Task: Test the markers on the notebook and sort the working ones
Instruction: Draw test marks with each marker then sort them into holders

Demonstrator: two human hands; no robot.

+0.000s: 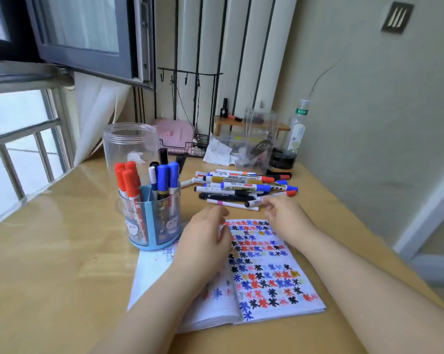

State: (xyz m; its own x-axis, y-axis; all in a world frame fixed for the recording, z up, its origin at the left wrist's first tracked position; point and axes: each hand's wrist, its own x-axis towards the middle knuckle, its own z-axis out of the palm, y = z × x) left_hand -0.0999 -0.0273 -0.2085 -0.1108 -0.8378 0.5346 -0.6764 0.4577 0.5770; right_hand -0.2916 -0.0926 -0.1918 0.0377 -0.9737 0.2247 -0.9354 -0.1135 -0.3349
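Head view: open notebook lies on wooden desk, right page full of red, blue, black star marks. Left hand rests on notebook, fingers loose, holding nothing. Right hand hovers near far edge of notebook, fingers loosely bent, empty, just beside marker pile. Blue holder left of notebook holds red and blue markers upright. Clear jar stands behind holder.

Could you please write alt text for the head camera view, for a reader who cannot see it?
A person's left hand rests on an open notebook covered in coloured marker stars, while the right hand reaches toward a pile of markers on the wooden desk. A divided holder beside it holds red and blue markers.
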